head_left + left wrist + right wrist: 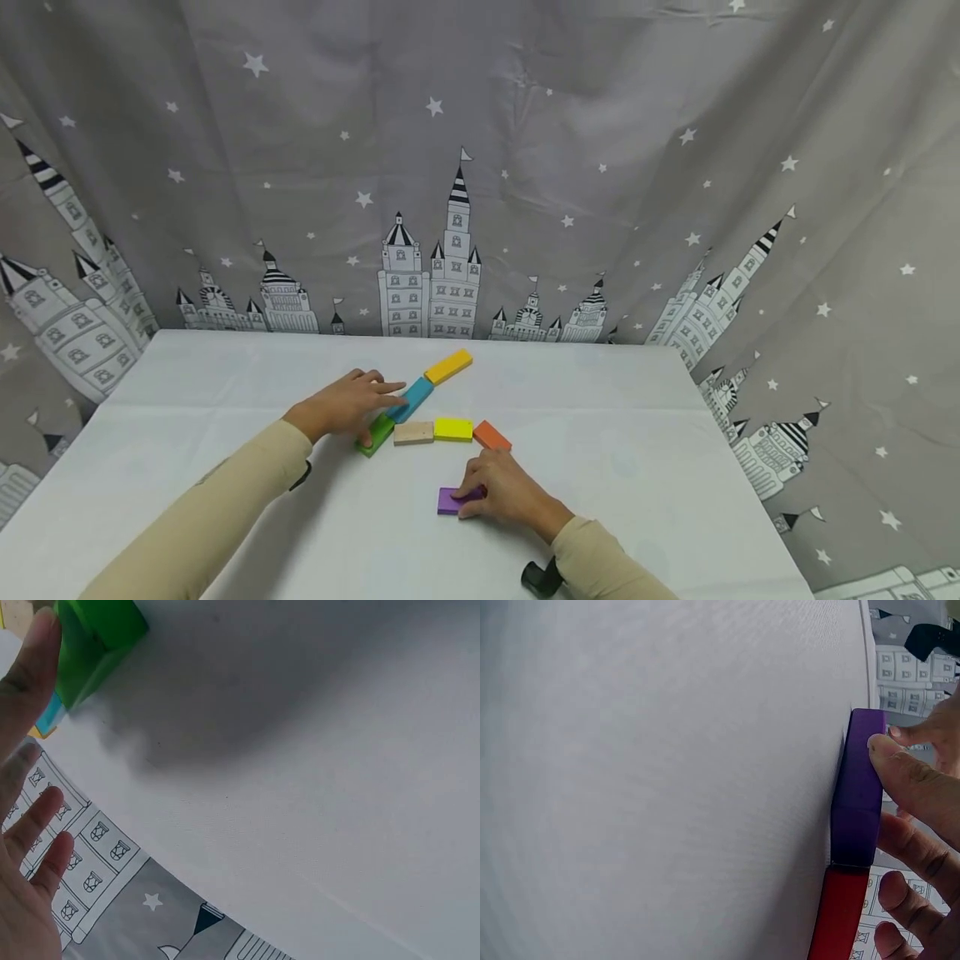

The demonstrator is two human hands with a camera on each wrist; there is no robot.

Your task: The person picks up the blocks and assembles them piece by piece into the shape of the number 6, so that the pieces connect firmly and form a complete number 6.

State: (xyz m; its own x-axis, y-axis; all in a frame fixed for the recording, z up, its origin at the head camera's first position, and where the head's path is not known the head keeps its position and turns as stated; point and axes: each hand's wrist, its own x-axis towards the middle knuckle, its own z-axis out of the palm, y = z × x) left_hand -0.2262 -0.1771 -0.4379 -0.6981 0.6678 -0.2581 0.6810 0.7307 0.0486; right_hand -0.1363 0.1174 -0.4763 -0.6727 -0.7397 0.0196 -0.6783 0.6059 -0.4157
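Observation:
My left hand (347,406) reaches over the left of a row of flat blocks, fingers spread. Its thumb lies at the green block (380,433) and its index finger at the blue block (415,395). Nearer to me, my right hand (504,485) pinches the purple block (447,502) with thumb and fingers. End to end with the purple block stands a red block (840,915), hidden beneath the right hand in the head view. A wooden block (414,433), a yellow block (453,430) and an orange block (492,435) run rightward from the green one.
An amber-yellow block (448,367) continues the slanted line beyond the blue one. The blocks lie on a white table (637,433). Behind the table hangs a grey curtain (570,167) with castles and stars. A black strap piece (542,578) is at the right wrist.

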